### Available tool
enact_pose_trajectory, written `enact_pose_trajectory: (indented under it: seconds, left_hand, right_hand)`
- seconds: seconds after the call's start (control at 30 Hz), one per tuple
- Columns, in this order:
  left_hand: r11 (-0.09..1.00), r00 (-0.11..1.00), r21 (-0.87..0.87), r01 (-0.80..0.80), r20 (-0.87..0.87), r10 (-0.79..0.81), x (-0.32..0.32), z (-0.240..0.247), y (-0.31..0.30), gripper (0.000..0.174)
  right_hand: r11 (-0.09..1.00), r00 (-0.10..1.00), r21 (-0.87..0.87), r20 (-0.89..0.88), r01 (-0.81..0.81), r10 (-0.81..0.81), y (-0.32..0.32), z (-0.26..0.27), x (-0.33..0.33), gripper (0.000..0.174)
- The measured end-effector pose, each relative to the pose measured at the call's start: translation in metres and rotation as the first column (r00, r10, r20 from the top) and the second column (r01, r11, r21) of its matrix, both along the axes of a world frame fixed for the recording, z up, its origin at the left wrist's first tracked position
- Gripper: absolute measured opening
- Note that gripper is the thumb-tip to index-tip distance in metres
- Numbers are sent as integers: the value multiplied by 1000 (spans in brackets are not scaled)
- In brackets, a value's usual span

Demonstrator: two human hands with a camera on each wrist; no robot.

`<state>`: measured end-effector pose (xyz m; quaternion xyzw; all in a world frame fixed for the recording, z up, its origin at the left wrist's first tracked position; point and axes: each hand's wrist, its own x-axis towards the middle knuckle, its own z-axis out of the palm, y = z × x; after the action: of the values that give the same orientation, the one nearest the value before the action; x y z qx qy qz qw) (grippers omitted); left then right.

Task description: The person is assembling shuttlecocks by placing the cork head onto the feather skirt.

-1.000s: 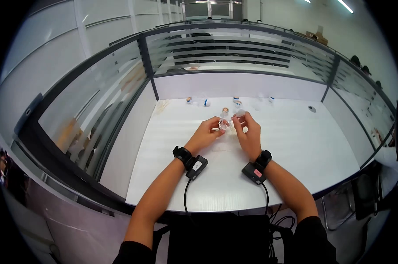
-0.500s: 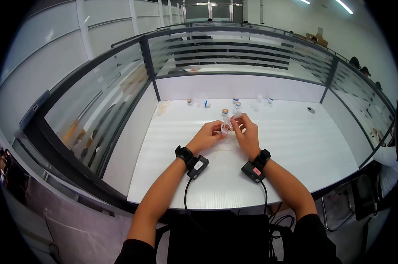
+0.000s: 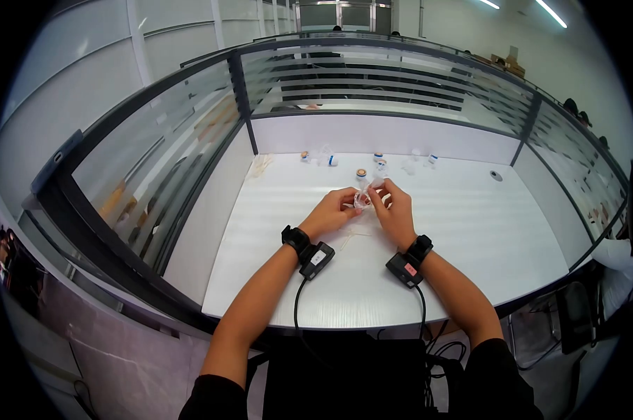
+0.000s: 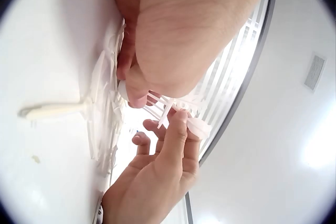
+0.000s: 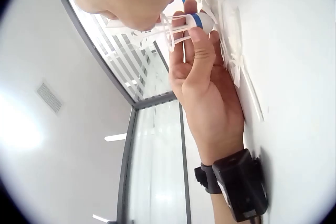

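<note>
— Hands, count?
— Two, both yours, meeting over the middle of the worktop [image 3: 470, 231]. Your left hand [image 3: 330, 210] has thumb and fingers curled round one vial [image 5: 199, 21], white with a blue band. Your right hand [image 3: 395, 210] pinches the clear wrapper [image 4: 181, 109] that hangs off the vial in thin loops.
— Where's the vial exactly?
— Between your two sets of fingertips, wrapper crumpled about it. The edge of your left hand lies on the worktop. I can't tell whether the vial itself touches the surface.
— Other vials?
— I count seven small bottles [image 3: 360, 173] strung loosely along the back, near the partition [image 3: 379, 133]. Two sit just beyond your fingertips and the other five are well apart from you. They are small and blurry, so the count is rough. Some caps look blue, some orange.
— Anything under the hands?
— One flat patch of clear plastic [image 4: 102, 103] on the worktop below your left hand. One pale stick [image 4: 52, 111] lies beside it.
— Wrist gear?
— Two black units [image 3: 316, 257], one per wrist, one cable each.
</note>
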<state>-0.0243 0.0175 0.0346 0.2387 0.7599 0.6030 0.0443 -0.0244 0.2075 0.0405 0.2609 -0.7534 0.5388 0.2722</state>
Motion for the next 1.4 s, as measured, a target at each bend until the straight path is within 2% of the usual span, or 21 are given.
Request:
enact_pose_trajectory:
  seconds: [0.3,0.5,0.8,0.9,1.1,1.4]
  left_hand:
    - [1000,1000,0,-7,-8,7,-2,-3,0,30]
    - [1000,1000,-16,-23,-2,23,0,-1,0,30]
    - [1000,1000,-1,-20,-11,20,0,-3,1,30]
    - [1000,1000,-11,-15,-1,15,0,1,0,29]
    - [1000,1000,-5,-18,21,18,0,1,1,29]
    - [1000,1000,5,-9,14,9,-1,-3,1,31]
  right_hand:
    - [994,996,-83,-39,76,-79,-2,5,4,16]
    - [987,1000,-158,1,-6,6,-1,1,1,12]
    - [986,1000,-163,-21,-22,19,-1,-1,-2,16]
    - [984,997,-168,-46,-62,55,-1,-4,-6,19]
    - [986,997,-147,23,-72,76,2,-2,-3,33]
    - [976,991,-185,33,-119,127,2,0,-1,37]
